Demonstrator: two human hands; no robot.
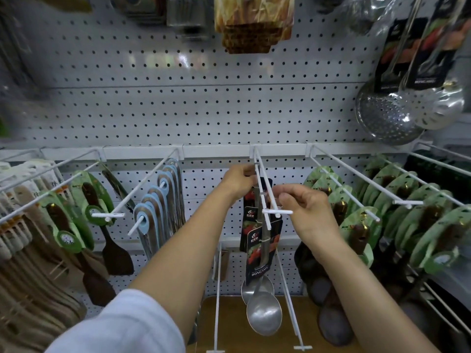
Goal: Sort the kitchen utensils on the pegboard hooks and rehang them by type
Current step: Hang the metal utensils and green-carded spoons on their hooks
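A white double-wire hook (265, 189) juts from the pegboard at centre. Steel ladles on black cards (260, 240) hang from it, their bowls (263, 317) low down. My left hand (240, 179) reaches to the back of this hook and its fingers curl around the wires near the rearmost card. My right hand (303, 205) pinches the hook's front part near its crossbar tip (277, 212). Neither hand carries a loose utensil.
Left hooks carry dark wooden spatulas on green cards (76, 215), blue-tagged steel utensils (158, 210) and pale wooden spoons (17, 225). Right hooks hold dark ladles with green cards (356, 225). Steel skimmers (390, 115) hang upper right. Two bare lower hooks (216, 301) jut below, above a wooden shelf (224, 319).
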